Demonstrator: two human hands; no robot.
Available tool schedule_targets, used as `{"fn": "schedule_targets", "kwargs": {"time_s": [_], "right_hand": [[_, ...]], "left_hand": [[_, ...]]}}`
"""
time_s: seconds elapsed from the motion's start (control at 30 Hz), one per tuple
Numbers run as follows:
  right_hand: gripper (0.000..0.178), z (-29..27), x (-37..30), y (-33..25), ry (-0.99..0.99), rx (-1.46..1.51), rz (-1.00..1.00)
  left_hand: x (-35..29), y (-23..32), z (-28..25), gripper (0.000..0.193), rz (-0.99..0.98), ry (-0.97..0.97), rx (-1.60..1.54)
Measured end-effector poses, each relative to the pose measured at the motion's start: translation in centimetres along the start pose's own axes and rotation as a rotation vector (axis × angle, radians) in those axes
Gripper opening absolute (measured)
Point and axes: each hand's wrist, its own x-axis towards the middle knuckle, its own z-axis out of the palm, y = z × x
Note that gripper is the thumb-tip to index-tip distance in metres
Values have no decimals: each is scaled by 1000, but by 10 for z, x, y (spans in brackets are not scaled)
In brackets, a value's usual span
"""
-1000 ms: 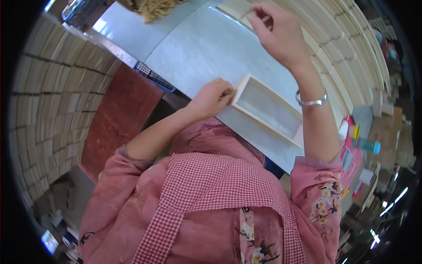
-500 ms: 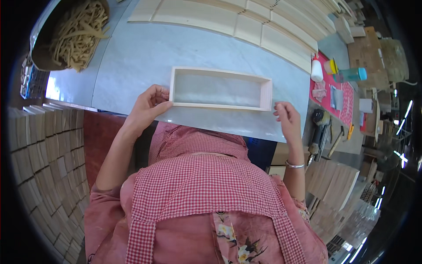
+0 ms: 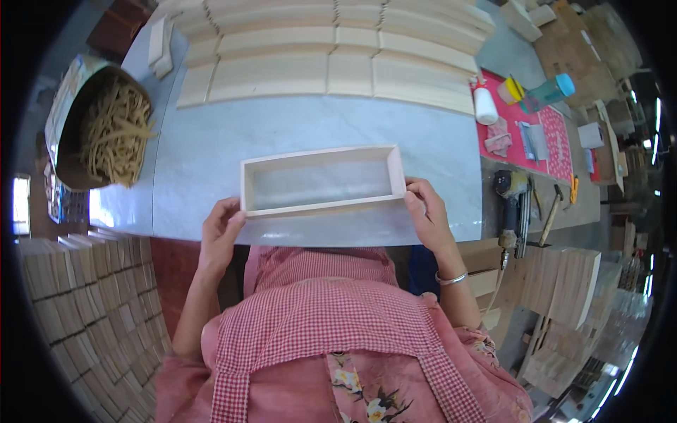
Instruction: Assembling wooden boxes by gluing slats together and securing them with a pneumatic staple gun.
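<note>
A long, shallow rectangular frame of pale wood point(image 3: 324, 206) lies on the grey-white tabletop in front of me, and the table surface shows through its middle. My left hand point(image 3: 223, 229) grips its near left corner between thumb and fingers. At the opposite end, my right hand point(image 3: 427, 211) holds the near right corner, with the thumb on the near side and the fingers partly hidden behind the wood. The frame sits slightly slanted, its right end a little farther from me.
Stacked pale wooden boards point(image 3: 282, 74) line the table's far side. A bin of tan strips point(image 3: 116, 134) stands left. On a pink mat are a white bottle point(image 3: 484, 106) and teal tumbler point(image 3: 546, 93); nearer lie a nail gun point(image 3: 509, 201) and hammer point(image 3: 551, 215). Wood piles point(image 3: 92, 303) flank me.
My right hand has closed on the frame's right end, where it was apart before. The frame has turned slightly, its right end swinging away from me. My view has shifted too.
</note>
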Motion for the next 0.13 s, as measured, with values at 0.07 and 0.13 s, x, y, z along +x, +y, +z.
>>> {"fn": "schedule_targets", "kwargs": {"time_s": [0.07, 0.13], "right_hand": [[18, -15, 10, -18, -27, 81, 72], [19, -26, 19, -31, -74, 166, 147]], "left_hand": [[15, 21, -15, 36, -105, 44, -98], [24, 37, -22, 38, -224, 100, -199]]}}
